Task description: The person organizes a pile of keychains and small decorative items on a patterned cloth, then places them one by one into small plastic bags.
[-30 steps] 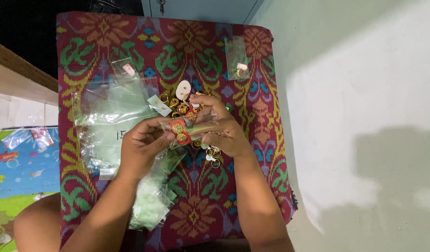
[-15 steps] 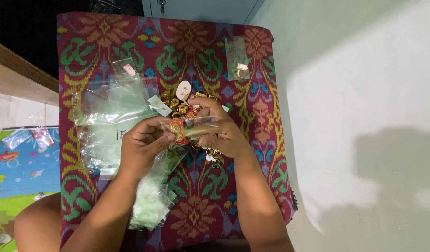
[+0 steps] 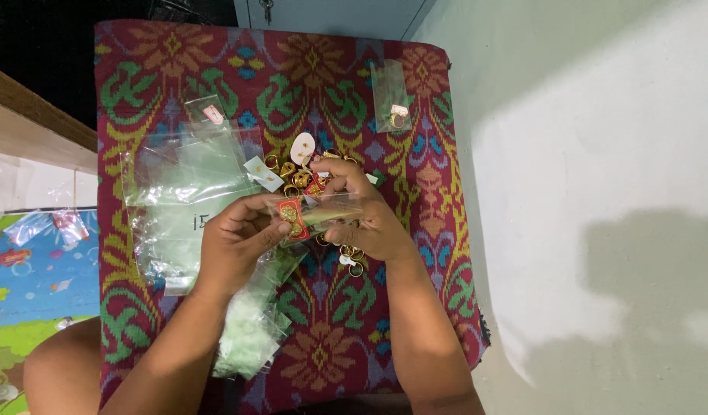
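Over a patterned red, green and purple cloth (image 3: 331, 77), both hands meet at its middle. My left hand (image 3: 235, 242) pinches a small red card with a gold ring (image 3: 292, 217) on it. My right hand (image 3: 361, 211) holds a small clear plastic pouch (image 3: 334, 207), its mouth against the card. Just beyond the fingers lies a pile of gold rings and small tags (image 3: 300, 173). A few loose rings (image 3: 350, 260) lie under my right wrist.
A stack of clear plastic bags (image 3: 181, 192) lies left of the hands, with more bags (image 3: 250, 334) below. A filled pouch (image 3: 392, 100) lies at the far right, another (image 3: 212, 114) at the far left. A colourful play mat (image 3: 23, 284) shows at left, pale floor at right.
The hands stay at the same spot; the red card has edged slightly further toward the pouch's mouth.
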